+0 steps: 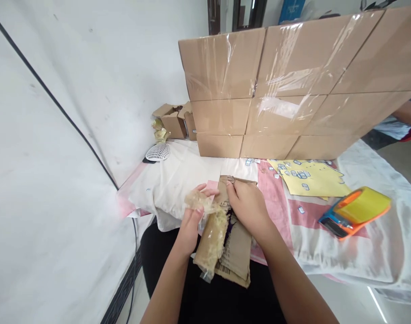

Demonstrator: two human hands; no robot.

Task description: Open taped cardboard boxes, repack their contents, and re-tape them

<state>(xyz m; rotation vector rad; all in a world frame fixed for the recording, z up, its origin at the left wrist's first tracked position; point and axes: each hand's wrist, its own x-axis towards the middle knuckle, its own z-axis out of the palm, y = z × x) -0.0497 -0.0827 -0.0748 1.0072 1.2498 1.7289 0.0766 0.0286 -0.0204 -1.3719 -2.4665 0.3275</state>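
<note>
A worn cardboard box, flattened-looking and torn along its middle, rests over my lap at the table's edge. Through the tear a dark purple patch shows. My right hand is closed on the box's upper edge. My left hand pinches a crumpled strip of clear yellowish packing tape at the box's left side. The tape runs down the left flap, with torn cardboard fibres along it, and a loose end hangs at the bottom.
Stacked cardboard boxes under clear film stand behind. A yellow sheet with small stickers and a blue, orange and yellow object lie right. A white perforated object and small open boxes sit left, by the wall.
</note>
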